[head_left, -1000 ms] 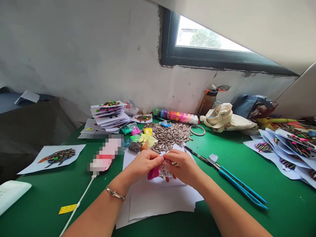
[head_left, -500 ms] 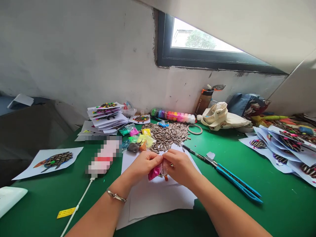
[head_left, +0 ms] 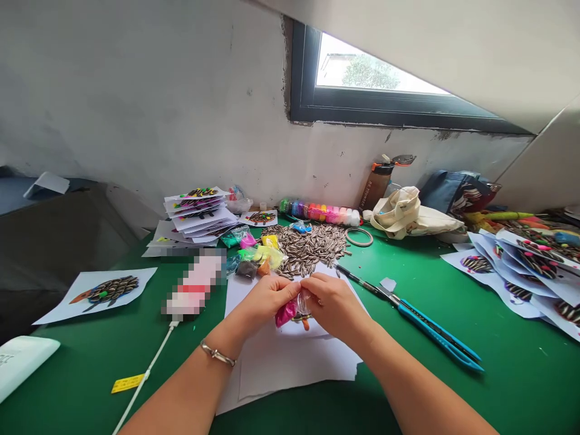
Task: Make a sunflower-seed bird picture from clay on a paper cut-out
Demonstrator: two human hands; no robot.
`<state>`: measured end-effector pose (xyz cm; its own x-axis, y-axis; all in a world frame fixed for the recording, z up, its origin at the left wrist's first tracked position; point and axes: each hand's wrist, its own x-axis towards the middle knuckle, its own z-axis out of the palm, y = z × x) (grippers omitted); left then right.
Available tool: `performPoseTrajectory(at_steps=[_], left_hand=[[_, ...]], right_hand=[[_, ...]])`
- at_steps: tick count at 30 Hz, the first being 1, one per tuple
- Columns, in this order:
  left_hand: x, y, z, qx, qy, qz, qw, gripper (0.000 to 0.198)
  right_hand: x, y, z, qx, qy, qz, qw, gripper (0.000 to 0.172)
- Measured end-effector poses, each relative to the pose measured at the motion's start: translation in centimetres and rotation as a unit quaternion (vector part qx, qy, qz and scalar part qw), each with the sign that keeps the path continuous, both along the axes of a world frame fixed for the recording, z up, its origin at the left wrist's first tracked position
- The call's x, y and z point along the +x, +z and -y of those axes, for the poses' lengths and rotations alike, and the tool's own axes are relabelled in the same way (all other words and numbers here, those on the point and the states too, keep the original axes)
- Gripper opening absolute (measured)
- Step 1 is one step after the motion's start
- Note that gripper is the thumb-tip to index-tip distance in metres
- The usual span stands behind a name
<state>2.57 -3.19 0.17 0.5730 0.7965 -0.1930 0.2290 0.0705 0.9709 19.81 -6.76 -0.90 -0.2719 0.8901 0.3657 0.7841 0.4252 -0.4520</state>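
Hands: left hand (head_left: 267, 299) and right hand (head_left: 333, 302) pinch a bag of pink clay (head_left: 290, 312), fingertips closed on it.
Done: seed pictures (head_left: 199, 208) stacked.
Left: white paper (head_left: 294, 362) beneath looks mostly bare; sunflower seeds (head_left: 312, 248) heaped.

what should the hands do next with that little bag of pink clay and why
Probably pull the two hands apart to open the small clear bag: left hand and right hand both pinch its top above the white paper, pink clay inside.
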Motion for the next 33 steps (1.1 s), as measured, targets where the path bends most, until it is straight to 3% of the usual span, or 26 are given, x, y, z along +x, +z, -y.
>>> performPoseTrajectory(at_steps=[8,14,21,23,28,33], left_hand=[[0.5,-0.6,0.0,0.038,0.023,-0.018,0.999,0.052],[0.3,-0.5,-0.1,0.051,0.025,-0.041,0.998,0.051],[0.2,-0.4,-0.4,0.06,0.049,-0.055,0.995,0.047],[0.0,-0.4,-0.7,0.062,0.068,-0.046,0.995,0.047],[-1.7,-0.5,-2.1,0.088,0.155,-0.03,0.984,0.051],[-3.7,-0.5,-3.3,0.172,0.258,-0.068,0.948,0.049]], right_hand=[[-0.5,-0.1,-0.4,-0.025,-0.036,-0.013,0.999,0.02],[0.2,0.0,-0.5,-0.118,0.0,-0.104,0.987,0.023],[0.8,-0.2,-0.8,-0.178,-0.032,-0.183,0.966,0.024],[1.1,-0.1,-1.1,-0.201,-0.045,-0.25,0.946,0.022],[1.7,0.6,-1.6,-0.291,-0.05,-0.446,0.845,0.026],[1.7,0.9,-1.5,-0.291,-0.045,-0.467,0.834,0.022]])
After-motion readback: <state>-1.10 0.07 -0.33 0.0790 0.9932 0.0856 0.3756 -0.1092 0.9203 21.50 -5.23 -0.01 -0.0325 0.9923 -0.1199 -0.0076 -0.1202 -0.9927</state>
